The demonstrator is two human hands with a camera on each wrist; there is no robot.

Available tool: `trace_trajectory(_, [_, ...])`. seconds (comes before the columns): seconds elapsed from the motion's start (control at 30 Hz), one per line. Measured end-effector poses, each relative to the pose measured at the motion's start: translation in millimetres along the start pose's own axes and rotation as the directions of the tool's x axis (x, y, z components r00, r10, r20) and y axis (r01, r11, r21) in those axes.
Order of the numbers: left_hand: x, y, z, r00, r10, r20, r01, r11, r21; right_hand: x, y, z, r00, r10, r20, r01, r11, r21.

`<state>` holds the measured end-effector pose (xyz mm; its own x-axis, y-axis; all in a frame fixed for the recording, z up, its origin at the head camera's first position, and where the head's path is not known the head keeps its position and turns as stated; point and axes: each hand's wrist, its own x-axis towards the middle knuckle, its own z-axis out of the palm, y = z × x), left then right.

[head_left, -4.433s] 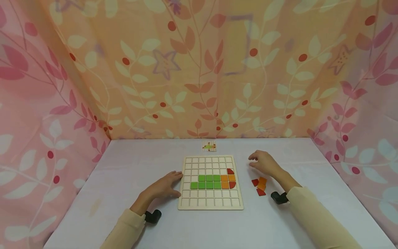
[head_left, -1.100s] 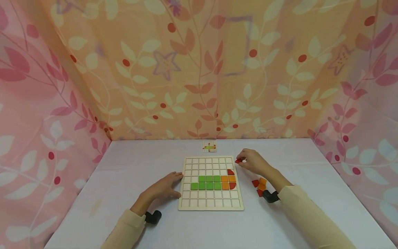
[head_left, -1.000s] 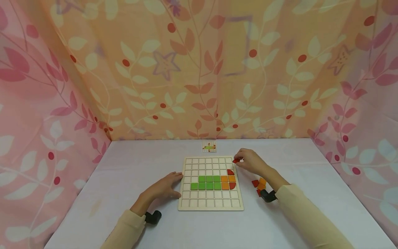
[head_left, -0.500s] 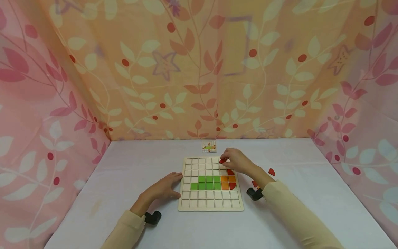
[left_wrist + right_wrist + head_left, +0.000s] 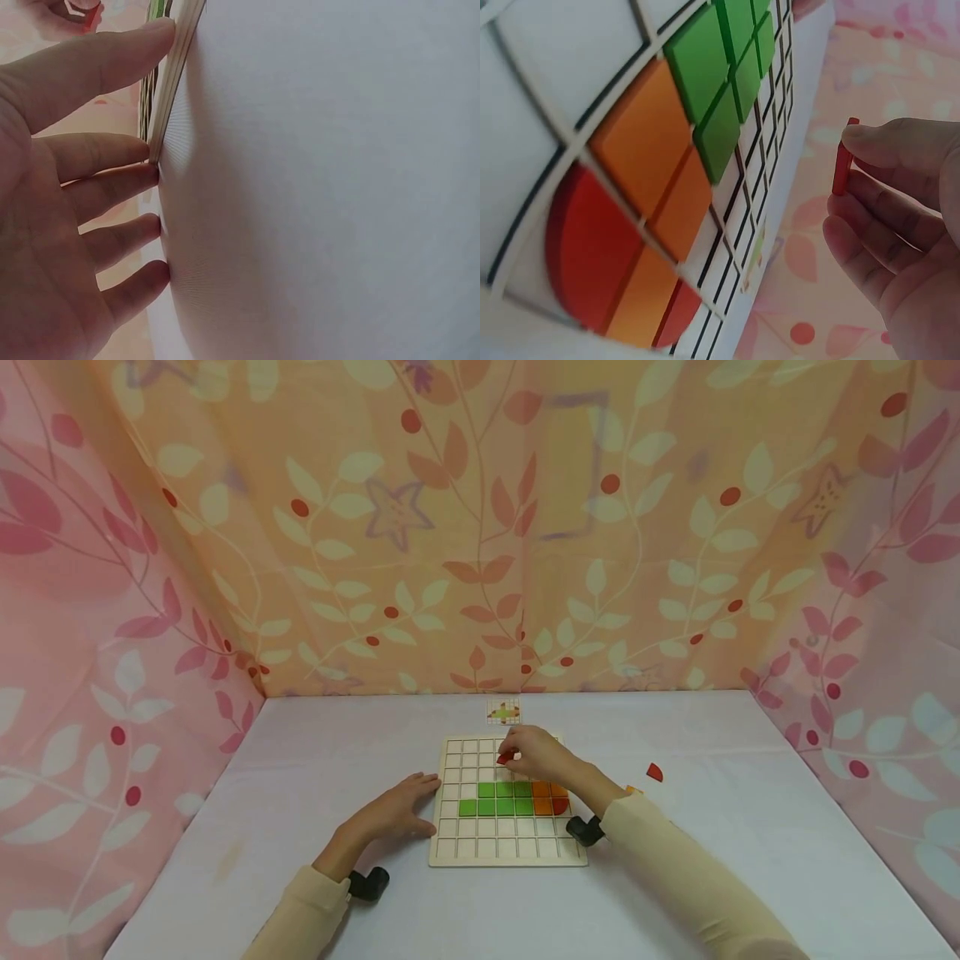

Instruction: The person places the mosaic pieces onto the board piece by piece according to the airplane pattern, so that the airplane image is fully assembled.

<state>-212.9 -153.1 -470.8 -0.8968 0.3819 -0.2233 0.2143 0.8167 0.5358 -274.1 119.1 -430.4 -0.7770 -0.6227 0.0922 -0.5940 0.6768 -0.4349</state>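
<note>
A wooden grid board [image 5: 487,850] lies on the table. It carries green square tiles [image 5: 506,807], orange square tiles [image 5: 542,798] and a red quarter-circle tile [image 5: 560,807] at the right end. Another red quarter-circle tile [image 5: 676,313] on the board shows in the right wrist view. My right hand [image 5: 540,755] is over the board's upper part, pinching a red quarter-circle tile [image 5: 843,165] between thumb and fingers, off the board. The fingertips of my left hand [image 5: 393,807] touch the board's left edge, fingers fairly straight.
Behind the board lies a small pattern card [image 5: 503,712]. A loose red quarter-circle tile [image 5: 655,772] lies on the white table [image 5: 300,752] to the right. Part of an orange tile [image 5: 633,790] shows by the right sleeve, which hides other loose tiles. Patterned cloth walls surround the table.
The right hand has moved left from beside the board to over it, carrying the red quarter-circle tile. A loose red tile has come into view behind the arm. The left hand stays put.
</note>
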Motion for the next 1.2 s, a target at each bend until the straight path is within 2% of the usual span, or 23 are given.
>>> trace_trajectory(0.23, [-0.9,0.6,-1.3,1.0,0.009,0.005,-0.009,1.0,-0.001,13.1,-11.4,13.7,0.998,-0.043,0.047,0.043,0.999,-0.007])
trace_trajectory(0.6, [-1.9,-0.1,-2.2,1.0,0.02,0.011,-0.02,1.0,0.0,23.5,-26.7,34.2,0.99,-0.103,0.095,0.108,0.993,-0.054])
trace_trajectory(0.97, [-1.6,1.5,-2.7,1.0,0.017,0.018,-0.016,1.0,-0.008,29.3,-34.7,46.3,0.982,-0.09,0.167,0.103,0.992,-0.07])
trace_trajectory(1.2, [-0.1,-0.5,-1.7,1.0,0.007,0.019,-0.007,1.0,-0.004,27.7,-36.6,47.7,0.982,-0.098,0.159,0.112,0.991,-0.08])
